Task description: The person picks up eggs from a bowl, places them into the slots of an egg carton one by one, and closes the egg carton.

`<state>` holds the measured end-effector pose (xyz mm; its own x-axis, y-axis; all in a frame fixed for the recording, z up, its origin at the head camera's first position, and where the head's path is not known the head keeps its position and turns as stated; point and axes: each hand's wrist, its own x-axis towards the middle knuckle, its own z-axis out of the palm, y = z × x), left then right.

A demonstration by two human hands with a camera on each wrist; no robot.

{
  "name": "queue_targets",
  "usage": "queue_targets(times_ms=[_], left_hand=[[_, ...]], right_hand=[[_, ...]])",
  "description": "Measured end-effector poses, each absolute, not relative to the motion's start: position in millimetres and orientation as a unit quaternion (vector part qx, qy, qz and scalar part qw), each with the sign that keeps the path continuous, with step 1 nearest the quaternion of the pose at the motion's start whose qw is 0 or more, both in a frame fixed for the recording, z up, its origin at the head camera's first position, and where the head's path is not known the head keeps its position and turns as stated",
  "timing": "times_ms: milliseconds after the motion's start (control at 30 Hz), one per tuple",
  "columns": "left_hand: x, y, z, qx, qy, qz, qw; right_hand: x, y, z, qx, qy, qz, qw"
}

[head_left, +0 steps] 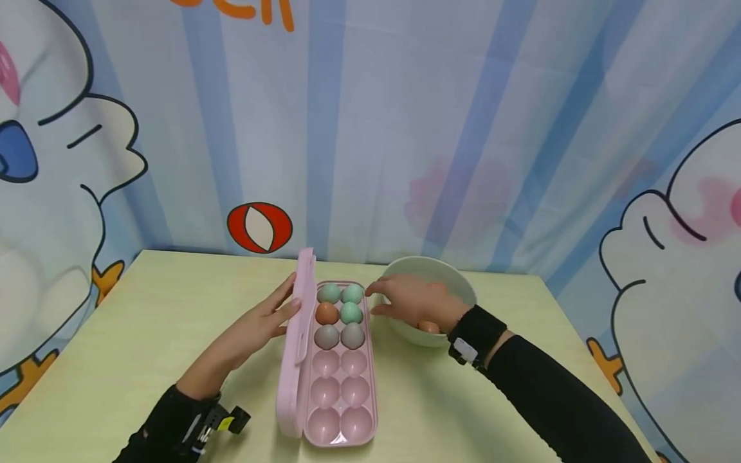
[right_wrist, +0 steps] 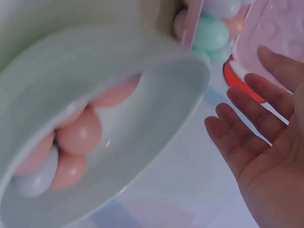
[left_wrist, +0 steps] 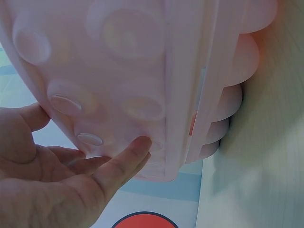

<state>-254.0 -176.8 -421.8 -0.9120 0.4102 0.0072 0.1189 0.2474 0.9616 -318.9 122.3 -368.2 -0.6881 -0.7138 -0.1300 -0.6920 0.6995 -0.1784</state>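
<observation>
A pink egg carton stands upright with its lid raised along the left side. Its far cups hold green eggs, a brown egg and two grey eggs. My left hand rests with extended fingers against the lid's outer face and edge; the left wrist view shows this contact. Above the left rim of a pale bowl, my right hand reaches toward the carton, fingers spread and holding nothing. Several brown eggs and a whitish egg lie inside the bowl.
Carton and bowl stand side by side on a pale yellow table. Close behind its far edge hangs a blue-and-white printed curtain. The carton's nearer cups hold no eggs.
</observation>
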Motion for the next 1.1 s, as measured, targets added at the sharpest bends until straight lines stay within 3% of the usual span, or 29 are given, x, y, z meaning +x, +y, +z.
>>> queue_targets(times_ms=[133,267,367,1100], left_hand=[[-253.8,-177.4,-422.0,0.169,0.781,0.589,0.122],[-253.9,-177.5,-421.3,0.168,0.782,0.588,0.121],[-253.8,-177.6,-420.4,0.166,0.783,0.587,0.121],[-253.8,-177.4,-421.7,0.167,0.777,0.594,0.127]], right_hand=[[-324.1,136.2,-361.4,-0.344,0.93,-0.065,0.111],[-336.1,145.8,-360.0,-0.358,0.931,-0.012,0.073],[-343.5,151.9,-362.1,-0.354,0.932,-0.008,0.082],[-349.4,158.9,-394.5,-0.28,0.926,0.034,0.25]])
